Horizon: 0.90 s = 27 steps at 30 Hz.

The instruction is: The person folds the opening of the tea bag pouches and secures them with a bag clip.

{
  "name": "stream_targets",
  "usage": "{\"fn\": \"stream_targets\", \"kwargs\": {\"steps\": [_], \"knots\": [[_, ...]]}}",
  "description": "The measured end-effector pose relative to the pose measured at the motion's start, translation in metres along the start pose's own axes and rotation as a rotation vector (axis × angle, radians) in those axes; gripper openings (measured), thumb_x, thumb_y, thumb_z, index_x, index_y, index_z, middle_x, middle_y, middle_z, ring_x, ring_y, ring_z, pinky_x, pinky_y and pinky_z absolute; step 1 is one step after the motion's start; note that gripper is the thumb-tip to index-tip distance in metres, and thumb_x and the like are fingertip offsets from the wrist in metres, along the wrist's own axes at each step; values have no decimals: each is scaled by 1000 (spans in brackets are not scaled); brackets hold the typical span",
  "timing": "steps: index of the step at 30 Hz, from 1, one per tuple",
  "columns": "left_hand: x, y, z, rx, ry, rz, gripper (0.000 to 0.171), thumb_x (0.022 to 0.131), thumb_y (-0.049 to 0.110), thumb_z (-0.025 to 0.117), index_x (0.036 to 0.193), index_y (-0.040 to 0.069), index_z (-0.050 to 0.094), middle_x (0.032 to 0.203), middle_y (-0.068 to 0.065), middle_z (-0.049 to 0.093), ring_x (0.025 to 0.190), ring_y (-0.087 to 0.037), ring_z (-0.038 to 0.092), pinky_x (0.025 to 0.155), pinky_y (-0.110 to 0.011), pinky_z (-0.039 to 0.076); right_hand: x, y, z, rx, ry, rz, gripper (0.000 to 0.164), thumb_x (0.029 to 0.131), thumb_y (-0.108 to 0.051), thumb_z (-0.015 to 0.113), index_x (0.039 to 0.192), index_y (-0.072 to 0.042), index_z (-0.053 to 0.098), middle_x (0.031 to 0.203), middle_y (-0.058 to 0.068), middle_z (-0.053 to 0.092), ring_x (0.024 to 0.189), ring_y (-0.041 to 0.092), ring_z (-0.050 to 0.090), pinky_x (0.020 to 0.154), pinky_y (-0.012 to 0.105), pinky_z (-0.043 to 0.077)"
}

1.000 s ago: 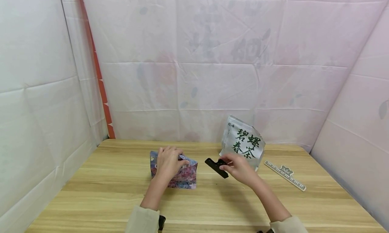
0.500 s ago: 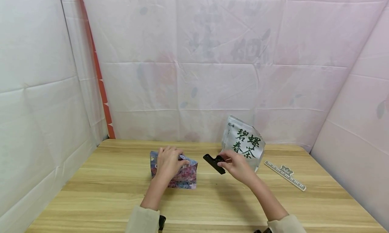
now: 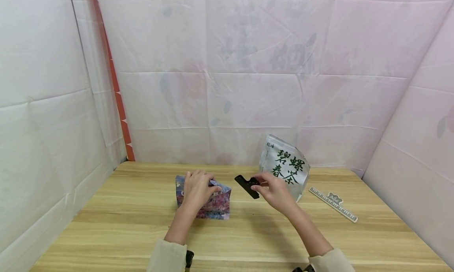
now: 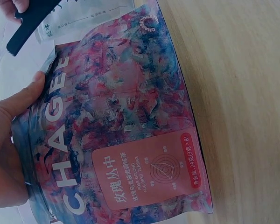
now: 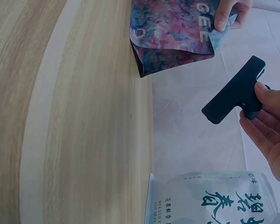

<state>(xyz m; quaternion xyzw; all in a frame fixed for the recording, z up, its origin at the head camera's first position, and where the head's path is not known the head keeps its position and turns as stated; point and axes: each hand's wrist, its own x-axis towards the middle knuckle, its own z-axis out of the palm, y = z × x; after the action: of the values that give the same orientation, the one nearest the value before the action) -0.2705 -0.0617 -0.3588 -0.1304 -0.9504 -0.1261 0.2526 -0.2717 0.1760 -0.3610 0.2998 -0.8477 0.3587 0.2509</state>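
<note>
A colourful CHAGEE tea bag (image 3: 217,209) stands on the table, left of the middle. My left hand (image 3: 196,189) holds it by its folded top edge; in the left wrist view the thumb (image 4: 29,95) lies along that edge. My right hand (image 3: 276,194) pinches a long black bag clip (image 3: 244,185) by its handles, held up in the air to the right of the tea bag. Seen from the right wrist, the clip (image 5: 233,91) has its long bar pointing toward the colourful bag, apart from it.
Behind my right hand a white tea pouch (image 3: 283,161) with green characters stands leaning. A pale ruler-like clip (image 3: 333,204) lies at the right of the wooden table (image 3: 117,224). White cloth walls (image 3: 227,86) enclose the back and sides.
The right hand has shifted slightly left and away from me, carrying the black bag clip toward the colourful tea bag's side. The left hand and the tea bag have stayed put.
</note>
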Motion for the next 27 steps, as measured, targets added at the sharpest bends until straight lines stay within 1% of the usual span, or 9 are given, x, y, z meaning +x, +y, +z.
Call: {"fn": "stream_targets", "kwargs": {"steps": [3,8,13,18,24,27], "knots": [[0,0,0,2,-6,-2,36,70,44,75,94,18,71,89,2,62,87,-20,54,68,-33,29,2,-3,2,8,10,2,26,73,5,74,97,1,65,86,3,64,76,16,62,68,25,51],[0,0,0,4,-7,2,35,70,44,75,94,19,71,89,3,62,86,-19,53,68,-33,29,4,-7,3,22,-4,40,25,76,2,72,100,0,65,88,2,63,78,14,61,70,25,50],[0,0,0,1,-3,8,33,70,44,75,92,19,71,87,3,61,84,-19,53,67,-33,28,7,-10,6,35,-3,55,25,77,1,72,101,0,65,90,2,63,80,15,61,72,26,50],[1,0,0,0,-9,6,33,70,43,75,92,20,71,87,3,61,85,-19,53,67,-33,28,10,-13,10,60,25,28,25,75,2,73,99,0,65,89,3,64,80,17,62,71,28,51],[0,0,0,-20,-26,-2,29,71,42,75,90,21,70,87,4,61,85,-19,52,68,-33,29,14,-16,15,86,39,-2,25,75,4,73,99,0,65,89,4,64,80,17,63,71,26,50],[0,1,0,-22,-27,-4,28,70,42,75,88,21,70,87,4,60,84,-19,52,68,-33,30,15,-17,18,100,50,-12,26,74,5,72,99,0,64,90,5,64,80,18,63,72,27,50]]}}
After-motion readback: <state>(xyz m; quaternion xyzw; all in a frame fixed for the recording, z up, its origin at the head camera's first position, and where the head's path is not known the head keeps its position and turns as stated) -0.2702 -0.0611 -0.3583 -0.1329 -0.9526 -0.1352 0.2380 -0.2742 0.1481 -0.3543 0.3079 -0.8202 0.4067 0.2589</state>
